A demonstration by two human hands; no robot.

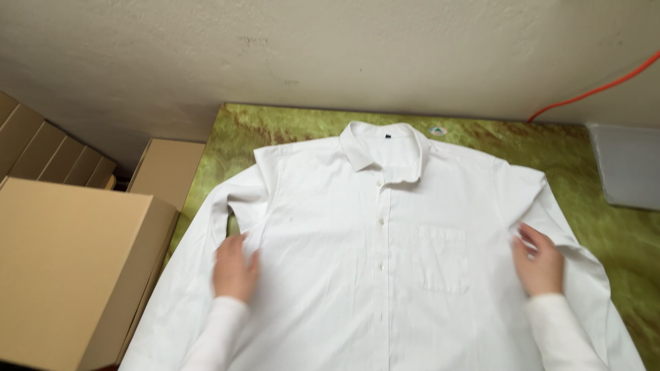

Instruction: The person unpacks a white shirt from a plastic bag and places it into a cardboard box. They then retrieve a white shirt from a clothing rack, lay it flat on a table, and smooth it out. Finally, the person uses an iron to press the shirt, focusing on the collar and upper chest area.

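Note:
A white button-up shirt (371, 240) lies face up on a green mottled table (584, 172), collar toward the wall, buttoned, with a chest pocket on the right side. My left hand (234, 268) rests flat on the shirt's left side near the armpit, fingers spread. My right hand (537, 260) lies on the shirt's right side where the sleeve joins the body, fingers apart and touching the cloth. Both my arms wear white sleeves. Neither hand grips anything.
Brown cardboard boxes (69, 268) stand close against the table's left edge, with more boxes (165, 168) behind. A grey-white bin (629, 165) sits at the table's right. An orange cable (591, 93) runs down the wall. A small round sticker (438, 130) lies above the collar.

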